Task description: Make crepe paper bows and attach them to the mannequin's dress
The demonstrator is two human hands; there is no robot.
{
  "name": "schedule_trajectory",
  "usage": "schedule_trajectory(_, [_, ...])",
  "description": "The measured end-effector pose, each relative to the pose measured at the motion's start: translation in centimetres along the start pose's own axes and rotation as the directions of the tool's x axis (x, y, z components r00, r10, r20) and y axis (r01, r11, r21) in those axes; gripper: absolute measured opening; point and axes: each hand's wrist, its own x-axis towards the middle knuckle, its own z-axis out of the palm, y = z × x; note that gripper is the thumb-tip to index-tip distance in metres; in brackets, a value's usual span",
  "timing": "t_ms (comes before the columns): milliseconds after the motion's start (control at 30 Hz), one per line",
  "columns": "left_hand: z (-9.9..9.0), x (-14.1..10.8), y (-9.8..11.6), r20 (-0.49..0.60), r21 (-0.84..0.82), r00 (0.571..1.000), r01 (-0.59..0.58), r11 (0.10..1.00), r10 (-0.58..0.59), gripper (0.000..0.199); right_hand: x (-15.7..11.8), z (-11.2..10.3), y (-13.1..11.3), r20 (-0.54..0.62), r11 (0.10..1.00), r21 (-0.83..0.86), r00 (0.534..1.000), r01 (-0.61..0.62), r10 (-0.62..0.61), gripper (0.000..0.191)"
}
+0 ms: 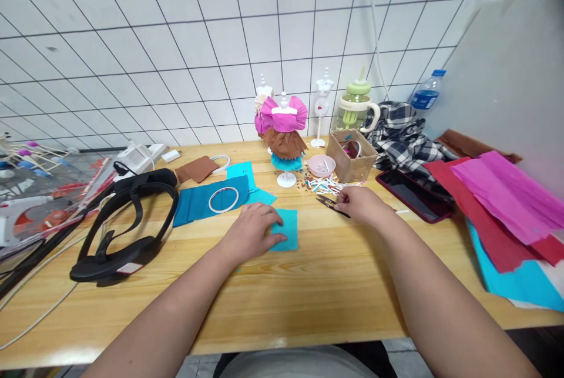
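My left hand (252, 231) rests on the table with its fingers and thumb apart, touching a turquoise square of paper (288, 231). My right hand (359, 204) has its fingers closed at the near end of small dark scissors (328, 203), whose tips point left and away from me. Beyond the hands stands a small white dress form (286, 179) wearing pink, brown and turquoise ruffled paper. Thin white paper scraps (328, 185) lie just past the scissors. Left of my left hand, a white tape roll (223, 200) lies on folded dark-teal paper (189, 201).
A pink dish (321, 166), a cardboard box (352, 160) and a green-lidded cup (356, 104) stand at the back. A phone (414, 194) and coloured paper sheets (497, 213) lie right. A black headset (127, 225) and glue gun (26, 213) lie left.
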Motion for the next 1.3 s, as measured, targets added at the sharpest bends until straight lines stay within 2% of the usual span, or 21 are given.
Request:
schedule_trajectory(67, [-0.1, -0.1, 0.1, 0.052, -0.038, 0.998, -0.033, 0.999, 0.035, 0.032, -0.3, 0.2, -0.5, -0.040, 0.999, -0.050, 0.999, 0.002, -0.004, 0.006])
schedule_trajectory(133, [0.0, 0.0, 0.0, 0.058, -0.043, 0.998, -0.031, 0.999, 0.033, 0.034, -0.7, 0.4, -1.5, -0.130, 0.996, -0.088, 0.990, 0.035, -0.047, 0.008])
schedule_trajectory(200, [0.5, 0.1, 0.0, 0.024, -0.023, 1.000, 0.002, 1.000, -0.002, 0.035, -1.4, 1.0, -3.0, -0.205, 0.983, -0.087, 0.963, 0.160, -0.175, 0.011])
schedule_trajectory(233, [0.7, 0.2, 0.0, 0.002, -0.009, 1.000, 0.020, 1.000, -0.020, 0.035, -1.7, 1.4, -3.9, -0.208, 0.961, -0.065, 0.938, 0.270, -0.278, 0.011])
schedule_trajectory(300, [1.2, 0.3, -0.1, -0.037, 0.016, 0.998, 0.046, 0.999, -0.045, 0.035, -2.4, 2.4, -5.6, -0.131, 0.873, 0.001, 0.865, 0.488, -0.484, 0.009])
schedule_trajectory(367, [1.3, 0.4, -0.2, -0.069, 0.020, 0.996, 0.056, 0.998, -0.055, 0.034, -3.0, 3.5, -7.0, -0.088, 0.789, 0.012, 0.787, 0.614, -0.611, 0.011])
schedule_trajectory(433, [1.2, 0.4, -0.3, -0.088, 0.007, 0.995, 0.052, 0.999, -0.051, 0.030, -3.3, 4.3, -7.7, -0.053, 0.756, -0.024, 0.755, 0.654, -0.654, 0.013])
schedule_trajectory(600, [0.6, 0.2, -0.2, -0.012, -0.058, 1.000, -0.007, 0.998, 0.007, 0.012, -3.3, 4.9, -7.6, 0.028, 0.752, -0.080, 0.756, 0.654, -0.654, 0.014])
schedule_trajectory(733, [0.6, 0.2, 0.4, 0.030, -0.068, 0.998, -0.054, 0.996, 0.056, 0.012, -3.4, 4.7, -7.6, 0.017, 0.771, -0.111, 0.777, 0.627, -0.629, 0.016])
schedule_trajectory(933, [0.9, 0.4, 0.6, 0.071, 0.060, 0.996, -0.059, 0.996, 0.055, 0.013, -3.5, 4.9, -8.1, 0.059, 0.751, -0.150, 0.764, 0.644, -0.643, 0.019])
schedule_trajectory(1300, [1.4, 0.3, 0.4, 0.087, 0.143, 0.996, -0.028, 0.989, 0.016, 0.017, -3.7, 4.9, -8.3, 0.057, 0.814, -0.140, 0.826, 0.563, -0.561, 0.023])
